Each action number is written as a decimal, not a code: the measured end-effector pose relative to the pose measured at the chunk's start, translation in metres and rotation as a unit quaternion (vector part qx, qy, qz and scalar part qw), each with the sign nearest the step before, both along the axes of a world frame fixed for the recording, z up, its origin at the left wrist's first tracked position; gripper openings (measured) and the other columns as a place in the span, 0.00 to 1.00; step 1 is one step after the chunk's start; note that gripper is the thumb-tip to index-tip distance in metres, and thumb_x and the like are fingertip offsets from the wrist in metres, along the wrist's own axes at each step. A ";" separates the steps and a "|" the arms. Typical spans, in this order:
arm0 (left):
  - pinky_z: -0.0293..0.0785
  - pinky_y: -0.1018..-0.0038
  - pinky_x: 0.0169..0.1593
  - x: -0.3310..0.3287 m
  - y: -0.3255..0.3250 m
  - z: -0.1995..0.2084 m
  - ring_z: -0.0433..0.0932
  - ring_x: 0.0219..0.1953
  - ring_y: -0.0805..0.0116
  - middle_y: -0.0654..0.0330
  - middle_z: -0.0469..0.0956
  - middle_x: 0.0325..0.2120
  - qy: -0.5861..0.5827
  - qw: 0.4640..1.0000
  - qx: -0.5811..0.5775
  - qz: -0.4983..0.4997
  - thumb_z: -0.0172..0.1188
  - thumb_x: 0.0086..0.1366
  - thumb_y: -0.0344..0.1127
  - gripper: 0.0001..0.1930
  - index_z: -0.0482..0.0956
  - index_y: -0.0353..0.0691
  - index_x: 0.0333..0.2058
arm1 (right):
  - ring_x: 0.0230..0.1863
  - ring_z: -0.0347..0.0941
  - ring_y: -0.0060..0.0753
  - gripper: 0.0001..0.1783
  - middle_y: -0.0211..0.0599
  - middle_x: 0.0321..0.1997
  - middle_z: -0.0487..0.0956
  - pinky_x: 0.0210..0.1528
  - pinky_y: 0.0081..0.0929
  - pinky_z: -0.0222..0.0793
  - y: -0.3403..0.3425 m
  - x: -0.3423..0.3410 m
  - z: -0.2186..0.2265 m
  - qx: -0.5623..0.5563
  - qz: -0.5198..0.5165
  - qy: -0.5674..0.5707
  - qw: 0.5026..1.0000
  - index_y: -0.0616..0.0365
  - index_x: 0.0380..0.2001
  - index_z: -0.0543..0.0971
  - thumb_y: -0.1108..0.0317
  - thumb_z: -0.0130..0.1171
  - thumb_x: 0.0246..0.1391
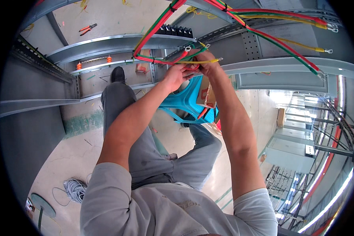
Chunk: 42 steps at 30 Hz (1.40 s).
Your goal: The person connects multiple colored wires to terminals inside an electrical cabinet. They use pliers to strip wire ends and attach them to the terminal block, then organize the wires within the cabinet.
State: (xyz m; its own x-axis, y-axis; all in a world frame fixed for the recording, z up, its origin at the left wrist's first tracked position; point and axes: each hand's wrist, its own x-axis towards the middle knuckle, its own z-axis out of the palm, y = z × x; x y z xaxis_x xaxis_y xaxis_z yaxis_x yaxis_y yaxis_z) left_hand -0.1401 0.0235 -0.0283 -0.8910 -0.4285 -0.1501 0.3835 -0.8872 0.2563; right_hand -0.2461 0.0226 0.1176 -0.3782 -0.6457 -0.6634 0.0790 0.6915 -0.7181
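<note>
My left hand (pixel 176 77) reaches up to the bundle from below, its fingers closed round a red cable (pixel 191 69). Close beside it, my right hand (pixel 208 65) is curled in among the cable ends; yellow and green leads pass in front, so what it grips is hidden. A yellow cable (pixel 203 61) with a metal lug runs across both hands. Just above stand the lugged ends of a red cable (pixel 187 49) and a green cable (pixel 202 50). These leads hang from a tied red and green bundle (pixel 152 34) on the metal frame.
Under my hands stands a blue plastic stool (pixel 181 100) bearing a cardboard box (pixel 205 94) and a red-handled tool (pixel 202 113). Grey frame rails (pixel 118 43) cross ahead. More lugged cables (pixel 291 49) hang at right. Pliers (pixel 87 29) and a grey wire coil (pixel 75 189) lie on the floor.
</note>
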 end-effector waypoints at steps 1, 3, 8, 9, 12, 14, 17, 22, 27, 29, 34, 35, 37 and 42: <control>0.70 0.60 0.62 0.001 0.002 0.003 0.80 0.52 0.65 0.63 0.82 0.50 -0.008 1.000 -0.005 -0.003 0.49 0.76 0.44 0.13 0.79 0.45 0.47 | 0.15 0.70 0.21 0.11 0.31 0.17 0.76 0.14 0.19 0.59 0.004 0.002 0.003 -0.023 0.002 -0.026 0.999 0.58 0.27 0.81 0.63 0.60 0.60; 0.70 0.60 0.61 0.001 0.003 0.007 0.80 0.52 0.65 0.63 0.82 0.50 -0.016 1.000 0.004 0.006 0.49 0.77 0.44 0.13 0.79 0.46 0.47 | 0.16 0.71 0.21 0.13 0.32 0.18 0.77 0.15 0.19 0.61 -0.001 0.003 -0.001 -0.002 -0.006 0.007 1.000 0.59 0.28 0.81 0.61 0.60 0.62; 0.70 0.60 0.61 -0.005 -0.009 -0.008 0.80 0.53 0.65 0.63 0.84 0.49 -0.021 0.999 0.015 0.027 0.48 0.77 0.46 0.15 0.80 0.47 0.48 | 0.28 0.80 0.26 0.19 0.39 0.31 0.84 0.27 0.19 0.74 0.016 0.027 0.019 -0.084 -0.031 0.101 0.991 0.63 0.37 0.82 0.54 0.60 0.67; 0.71 0.60 0.61 -0.006 -0.009 -0.011 0.80 0.53 0.65 0.63 0.84 0.48 -0.015 1.000 0.018 0.014 0.48 0.77 0.46 0.15 0.80 0.47 0.49 | 0.33 0.82 0.28 0.20 0.40 0.36 0.85 0.32 0.20 0.77 0.032 0.033 0.019 -0.128 -0.040 0.116 0.984 0.65 0.40 0.82 0.54 0.60 0.68; 0.72 0.61 0.60 -0.003 -0.005 -0.001 0.80 0.51 0.65 0.62 0.84 0.49 -0.024 0.999 0.031 0.007 0.47 0.77 0.46 0.16 0.80 0.47 0.51 | 0.45 0.82 0.30 0.21 0.42 0.46 0.85 0.44 0.25 0.81 0.085 0.046 0.015 -0.237 -0.001 0.245 0.940 0.68 0.50 0.80 0.58 0.60 0.69; 0.73 0.62 0.57 0.002 -0.004 0.004 0.81 0.51 0.66 0.62 0.84 0.49 -0.027 0.999 0.032 0.006 0.46 0.77 0.46 0.17 0.79 0.47 0.53 | 0.50 0.81 0.31 0.21 0.42 0.49 0.84 0.47 0.27 0.82 0.100 0.058 0.017 -0.302 0.007 0.263 0.916 0.70 0.56 0.78 0.62 0.58 0.70; 0.75 0.64 0.54 0.008 -0.009 0.005 0.81 0.50 0.68 0.63 0.84 0.47 -0.001 1.000 -0.001 -0.007 0.46 0.76 0.46 0.17 0.80 0.47 0.52 | 0.50 0.81 0.31 0.22 0.43 0.51 0.83 0.48 0.27 0.81 0.089 0.087 0.028 -0.367 -0.021 0.142 0.919 0.69 0.61 0.75 0.64 0.52 0.73; 0.72 0.59 0.57 0.019 -0.007 0.011 0.79 0.52 0.67 0.63 0.83 0.46 0.054 0.998 0.018 -0.028 0.50 0.73 0.49 0.20 0.79 0.46 0.54 | 0.43 0.82 0.28 0.23 0.42 0.45 0.85 0.45 0.25 0.80 0.070 0.092 0.024 -0.337 -0.044 0.133 0.931 0.67 0.54 0.78 0.56 0.51 0.74; 0.66 0.52 0.65 0.033 -0.008 -0.007 0.75 0.59 0.61 0.58 0.79 0.53 0.169 0.983 0.062 -0.036 0.51 0.68 0.49 0.25 0.76 0.45 0.59 | 0.45 0.85 0.34 0.27 0.44 0.45 0.84 0.48 0.31 0.81 0.060 0.086 0.041 -0.271 -0.009 0.113 0.956 0.67 0.50 0.79 0.49 0.49 0.74; 0.63 0.50 0.68 0.042 -0.004 -0.008 0.73 0.61 0.58 0.56 0.77 0.56 0.181 0.980 0.076 -0.043 0.52 0.66 0.50 0.27 0.75 0.44 0.60 | 0.46 0.85 0.34 0.28 0.43 0.45 0.84 0.47 0.31 0.81 0.056 0.072 0.043 -0.228 -0.010 0.100 0.968 0.67 0.49 0.80 0.47 0.49 0.74; 0.62 0.49 0.68 0.048 -0.003 0.005 0.71 0.64 0.57 0.54 0.76 0.59 0.200 0.974 0.106 -0.029 0.53 0.67 0.53 0.27 0.75 0.42 0.58 | 0.36 0.83 0.30 0.26 0.39 0.39 0.85 0.42 0.29 0.80 0.034 0.051 0.050 -0.159 0.038 0.058 0.985 0.65 0.43 0.82 0.49 0.53 0.72; 0.62 0.49 0.68 0.049 -0.003 0.007 0.71 0.64 0.57 0.54 0.76 0.59 0.214 0.969 0.123 -0.028 0.53 0.68 0.53 0.26 0.76 0.42 0.57 | 0.32 0.82 0.28 0.25 0.38 0.35 0.84 0.39 0.26 0.79 0.033 0.048 0.049 -0.143 0.039 0.063 0.987 0.65 0.40 0.83 0.49 0.55 0.70; 0.63 0.50 0.67 0.044 -0.004 0.008 0.72 0.64 0.58 0.55 0.77 0.58 0.136 0.987 0.087 -0.008 0.54 0.69 0.51 0.24 0.75 0.42 0.57 | 0.25 0.79 0.24 0.25 0.35 0.29 0.84 0.31 0.21 0.77 0.023 0.054 0.056 -0.112 0.048 0.073 0.990 0.64 0.33 0.84 0.49 0.58 0.68; 0.66 0.55 0.65 0.031 -0.006 -0.004 0.75 0.61 0.60 0.57 0.79 0.56 0.056 0.998 0.031 0.024 0.56 0.70 0.46 0.21 0.76 0.41 0.56 | 0.24 0.78 0.27 0.22 0.37 0.27 0.84 0.27 0.25 0.76 0.003 0.047 0.048 -0.009 0.067 0.178 0.982 0.63 0.36 0.85 0.51 0.62 0.65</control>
State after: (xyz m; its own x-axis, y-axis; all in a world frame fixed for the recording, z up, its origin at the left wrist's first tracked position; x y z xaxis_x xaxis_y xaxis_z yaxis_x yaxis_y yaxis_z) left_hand -0.1094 0.0176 -0.0318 -0.8821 -0.4646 -0.0778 0.4498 -0.8798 0.1539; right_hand -0.1995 0.0256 0.1660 -0.4945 -0.7167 -0.4917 -0.2710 0.6646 -0.6963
